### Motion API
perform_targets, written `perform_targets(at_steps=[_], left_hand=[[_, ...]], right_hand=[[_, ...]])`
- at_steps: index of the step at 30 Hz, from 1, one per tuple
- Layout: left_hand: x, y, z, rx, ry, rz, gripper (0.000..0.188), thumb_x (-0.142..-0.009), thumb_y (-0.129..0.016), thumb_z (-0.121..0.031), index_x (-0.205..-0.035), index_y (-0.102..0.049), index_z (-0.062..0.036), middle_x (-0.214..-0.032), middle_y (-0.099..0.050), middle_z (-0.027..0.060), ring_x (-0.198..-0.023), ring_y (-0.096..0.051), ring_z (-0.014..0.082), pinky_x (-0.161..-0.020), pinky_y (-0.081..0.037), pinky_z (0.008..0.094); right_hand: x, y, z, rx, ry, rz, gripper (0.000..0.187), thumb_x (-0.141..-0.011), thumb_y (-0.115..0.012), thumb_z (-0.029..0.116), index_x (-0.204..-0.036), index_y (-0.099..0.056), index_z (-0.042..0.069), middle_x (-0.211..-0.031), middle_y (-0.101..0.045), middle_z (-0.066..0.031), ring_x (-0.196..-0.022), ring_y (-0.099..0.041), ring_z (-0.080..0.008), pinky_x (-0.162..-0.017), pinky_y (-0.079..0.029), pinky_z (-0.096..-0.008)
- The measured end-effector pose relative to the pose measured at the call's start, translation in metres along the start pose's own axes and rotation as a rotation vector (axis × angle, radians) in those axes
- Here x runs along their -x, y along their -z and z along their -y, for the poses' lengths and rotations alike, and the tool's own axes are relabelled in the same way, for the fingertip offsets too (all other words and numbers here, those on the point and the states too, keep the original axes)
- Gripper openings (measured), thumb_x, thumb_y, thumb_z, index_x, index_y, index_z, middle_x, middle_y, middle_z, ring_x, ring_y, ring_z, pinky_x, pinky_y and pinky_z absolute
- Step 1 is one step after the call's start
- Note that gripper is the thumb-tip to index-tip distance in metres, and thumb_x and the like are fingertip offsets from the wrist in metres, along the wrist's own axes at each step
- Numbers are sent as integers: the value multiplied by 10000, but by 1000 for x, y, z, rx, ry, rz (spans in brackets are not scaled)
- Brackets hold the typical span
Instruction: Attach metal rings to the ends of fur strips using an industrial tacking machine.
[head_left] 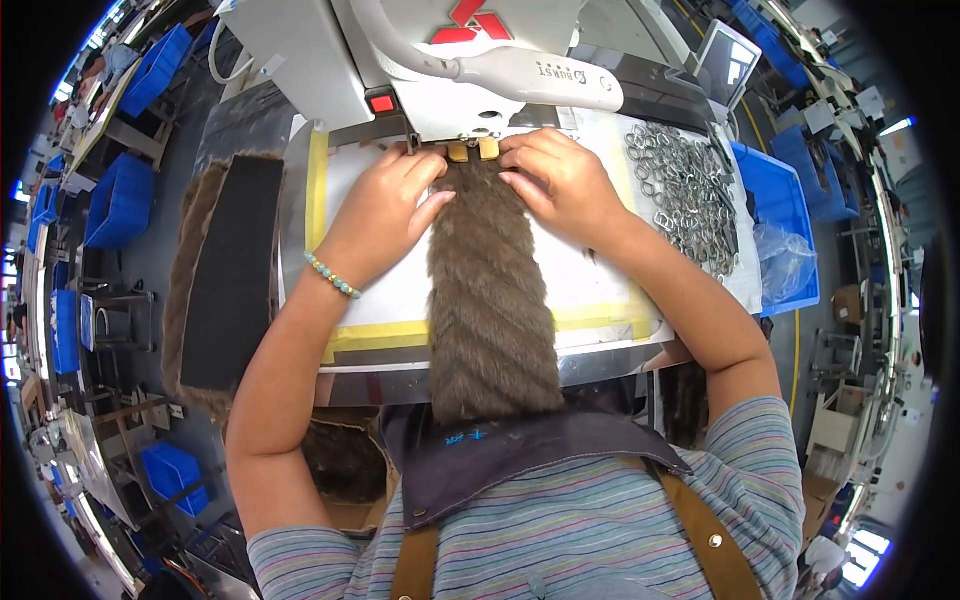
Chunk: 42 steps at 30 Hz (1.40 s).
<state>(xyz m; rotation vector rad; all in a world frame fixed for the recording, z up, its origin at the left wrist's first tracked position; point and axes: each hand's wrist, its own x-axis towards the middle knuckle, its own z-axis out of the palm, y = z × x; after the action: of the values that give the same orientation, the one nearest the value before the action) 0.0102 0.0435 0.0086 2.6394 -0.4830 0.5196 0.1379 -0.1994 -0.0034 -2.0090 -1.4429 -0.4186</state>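
Note:
A long strip of brown fur (490, 290) runs from under the sewing machine's head down over the table edge toward my lap. My left hand (390, 205) grips the left edge of its far end, thumb on the fur and fingers bent close to the machine's foot. On the opposite edge, my right hand (565, 180) holds the same end between thumb and curled fingers. Two small tan pads (474, 150) of the machine press right at that end, between my fingertips. The fur's tip under the machine head is hidden.
The white sewing machine (440, 110) stands over a white work surface (385, 290) edged with yellow tape. Many metal rings and clasps (680, 190) lie to the right, beside a blue bin (780, 220) with clear plastic. Dark-backed fur pieces (230, 280) are stacked at left.

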Motion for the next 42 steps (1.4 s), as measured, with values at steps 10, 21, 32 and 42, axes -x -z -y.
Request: perform_targets(at_steps=[10,21,32,42], left_hand=[[-1,1,0,40,-16,-16,305,-923,-790,-163,-1141,-675,16,-1127,-715,159,-1078,-642,371,-965,-538,457],[2,2,-10,-120,-87,-4,301,-947,-772,-159,-1166,-690,31,-1228,-729,193,-1115,-681,376,-973,-566,437],[3,-3,-25,-386,-131,-15,294,-788,-698,-19,-1074,-725,40,-1125,-746,152,-1082,-714,306,-927,-610,395],[0,-6,-20,-380,-150,-88,186,-761,-689,-7,-945,-670,17,-997,-687,137,-977,-672,269,-859,-609,357]], right_hand=[[2,1,-4,-44,-34,35,174,-904,-795,156,-1019,-745,35,-1104,-760,-103,-1041,-703,-302,-908,-590,-414],[5,1,14,53,-14,5,189,-872,-822,93,-1040,-783,17,-1087,-795,-106,-1049,-746,-279,-905,-610,-391],[5,-3,18,205,70,-38,155,-883,-789,122,-1013,-783,38,-1097,-785,-81,-1037,-745,-237,-868,-598,-360],[4,-1,20,186,33,-17,175,-885,-795,89,-1046,-800,21,-1133,-788,-103,-1058,-745,-246,-896,-603,-373]])
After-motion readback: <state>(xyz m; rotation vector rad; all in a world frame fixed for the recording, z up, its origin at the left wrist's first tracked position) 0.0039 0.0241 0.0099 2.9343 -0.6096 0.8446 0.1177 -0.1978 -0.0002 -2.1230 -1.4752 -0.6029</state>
